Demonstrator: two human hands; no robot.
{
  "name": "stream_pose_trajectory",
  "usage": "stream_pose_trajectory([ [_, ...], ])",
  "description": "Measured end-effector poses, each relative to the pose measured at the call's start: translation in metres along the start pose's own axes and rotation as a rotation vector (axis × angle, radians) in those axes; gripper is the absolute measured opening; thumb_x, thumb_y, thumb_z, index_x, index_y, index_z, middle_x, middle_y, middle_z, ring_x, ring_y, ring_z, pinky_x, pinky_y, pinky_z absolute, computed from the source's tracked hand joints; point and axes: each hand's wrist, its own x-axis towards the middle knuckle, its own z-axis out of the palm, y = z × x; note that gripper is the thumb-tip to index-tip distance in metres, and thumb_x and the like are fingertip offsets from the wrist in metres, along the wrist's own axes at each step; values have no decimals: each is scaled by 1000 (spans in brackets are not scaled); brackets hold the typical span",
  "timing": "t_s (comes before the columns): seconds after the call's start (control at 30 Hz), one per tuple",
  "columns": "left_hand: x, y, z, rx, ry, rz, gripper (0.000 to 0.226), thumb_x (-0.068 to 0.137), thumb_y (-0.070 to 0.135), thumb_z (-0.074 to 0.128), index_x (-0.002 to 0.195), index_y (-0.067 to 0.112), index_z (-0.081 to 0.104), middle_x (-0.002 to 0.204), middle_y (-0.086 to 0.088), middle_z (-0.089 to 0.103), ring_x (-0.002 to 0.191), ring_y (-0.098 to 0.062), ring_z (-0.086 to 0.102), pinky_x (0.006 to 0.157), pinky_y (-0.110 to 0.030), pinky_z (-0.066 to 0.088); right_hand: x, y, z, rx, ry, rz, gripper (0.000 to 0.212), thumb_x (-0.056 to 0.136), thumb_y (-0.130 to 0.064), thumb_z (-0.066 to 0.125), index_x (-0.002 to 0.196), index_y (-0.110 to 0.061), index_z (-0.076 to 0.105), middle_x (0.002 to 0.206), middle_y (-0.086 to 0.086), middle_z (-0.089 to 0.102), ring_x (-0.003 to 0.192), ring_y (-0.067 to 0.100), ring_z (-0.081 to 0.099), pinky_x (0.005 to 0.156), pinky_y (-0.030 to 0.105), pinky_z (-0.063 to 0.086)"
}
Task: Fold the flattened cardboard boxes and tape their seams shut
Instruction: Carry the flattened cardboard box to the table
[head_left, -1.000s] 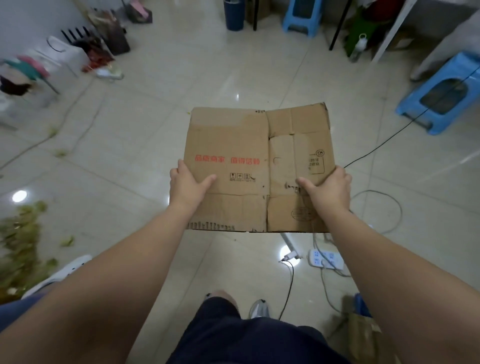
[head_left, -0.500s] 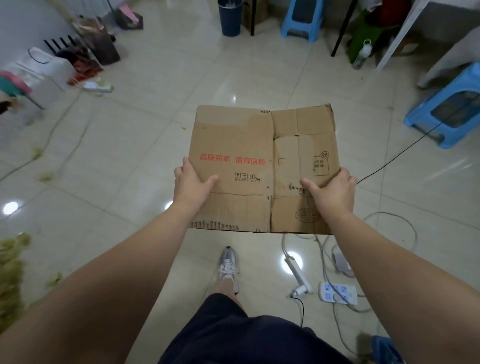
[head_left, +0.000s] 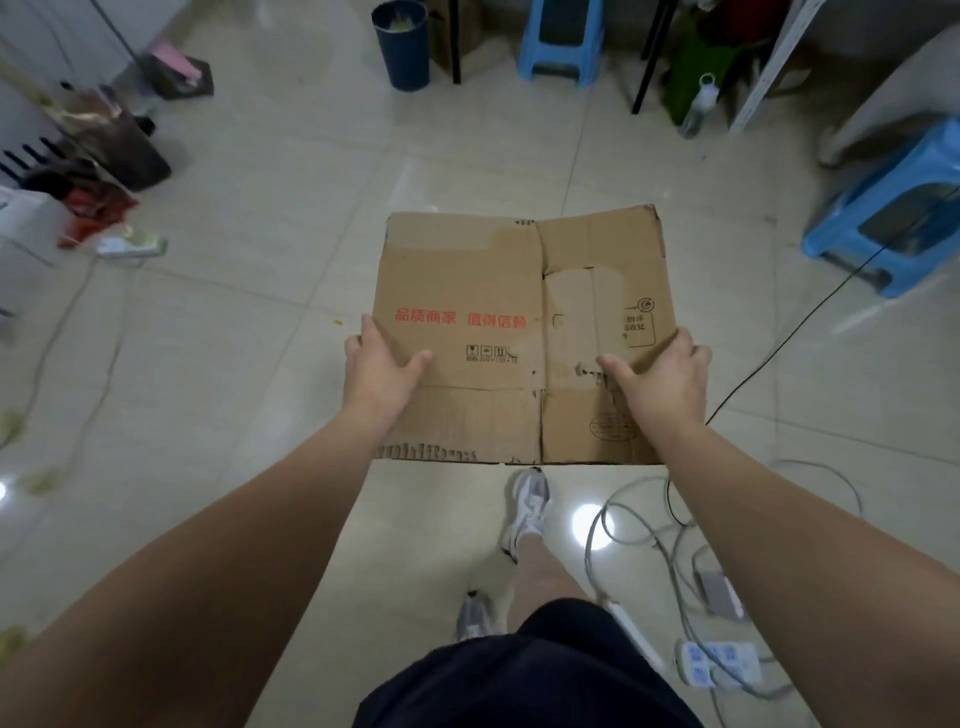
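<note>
Box (head_left: 524, 332): flattened cardboard, held level at frame centre above the floor (head_left: 270, 364); red print on the left panel, black marks on the right panel; creased, worn at the near edge.
Left hand (head_left: 379, 369): at 9 o'clock of the box, pinching its left edge, thumb on top pointing toward 3 o'clock, fingers curled under and mostly hidden.
Right hand (head_left: 662, 374): at 3 o'clock of the box, pinching its right edge, thumb on top pointing toward 9 o'clock, fingers wrapped over the edge.
Flaps: lying flat in plane with the panels, at 12 and 6 o'clock of the box; seams untaped.
Shoes (head_left: 527, 506): at 6 o'clock below the box, one forward on the tiles, the other nearer the shorts (head_left: 519, 675).
Cables (head_left: 644, 525): at 5 o'clock on the floor, looped, with a power strip (head_left: 719, 665) near the frame's lower right.
Stools: one blue stool (head_left: 893, 208) at 2 o'clock, a second stool (head_left: 561, 41) at 12 o'clock.
Bin (head_left: 402, 44): dark blue, at 11 o'clock, well apart from the box.
Clutter (head_left: 93, 171): at 10 o'clock along the wall, too blurred to sort out.
</note>
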Motion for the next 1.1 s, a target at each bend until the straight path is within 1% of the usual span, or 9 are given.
stream_pose_trajectory([
  [0.17, 89, 65, 6, -8, 7, 1, 75, 86, 33, 67, 144, 9, 26, 137, -16, 35, 125, -32, 43, 104, -45, 37, 94, -47, 1, 25, 0, 4, 91, 76, -48, 76, 143, -6, 31, 133, 16, 39, 123, 35, 44, 99, 45, 41],
  [0.3, 158, 118, 3, -7, 13, 11, 70, 87, 34, 67, 142, 10, 29, 135, -15, 37, 123, -33, 45, 103, -46, 39, 166, -91, -4, 52, -4, -17, 92, 77, -46, 76, 145, -6, 29, 135, 16, 38, 125, 34, 42, 100, 44, 40],
  [0.43, 225, 168, -2, -24, 48, 53, 65, 88, 32, 66, 140, 11, 33, 135, -15, 39, 123, -31, 45, 101, -43, 39, 236, -136, -6, 84, 17, -42, 92, 77, -45, 76, 146, -6, 28, 136, 15, 37, 125, 33, 42, 101, 43, 39],
  [0.5, 257, 187, -3, -50, 61, 63, 69, 88, 31, 66, 144, 14, 29, 136, -14, 38, 124, -30, 44, 102, -42, 38, 267, -157, -3, 94, 19, -46, 92, 77, -44, 76, 145, -6, 29, 135, 16, 38, 125, 33, 42, 101, 42, 38],
  [0.6, 307, 209, -2, -107, 71, 53, 81, 89, 29, 65, 151, 18, 14, 144, -12, 32, 130, -28, 39, 106, -42, 34, 316, -191, 8, 107, 7, -49, 89, 77, -43, 77, 144, -6, 30, 134, 15, 38, 124, 33, 42, 100, 42, 38],
  [0.67, 347, 224, -1, -138, 66, 45, 82, 90, 29, 65, 152, 19, 11, 146, -11, 30, 131, -28, 37, 106, -41, 33, 353, -218, 18, 97, 12, -57, 91, 78, -43, 77, 146, -7, 28, 136, 15, 37, 126, 33, 42, 102, 43, 38],
  [0.77, 410, 251, -4, -173, 58, 55, 81, 90, 29, 65, 151, 21, 13, 143, -9, 31, 128, -27, 40, 105, -42, 35, 412, -261, 31, 73, 35, -46, 93, 78, -43, 76, 147, -7, 25, 139, 15, 35, 129, 32, 39, 103, 44, 38],
  [0.9, 489, 292, -13, -179, 54, 97, 77, 90, 25, 64, 150, 20, 17, 142, -9, 32, 128, -25, 39, 104, -37, 33, 479, -312, 45, 84, 57, -8, 92, 79, -43, 75, 148, -8, 25, 139, 15, 36, 129, 33, 41, 102, 44, 39],
  [1.1, 593, 343, -12, -139, 33, 118, 73, 90, 26, 62, 149, 21, 20, 142, -7, 32, 126, -25, 42, 101, -36, 34, 567, -367, 61, 79, 83, 17, 92, 79, -42, 75, 147, -6, 26, 138, 17, 37, 127, 33, 41, 103, 41, 38],
])
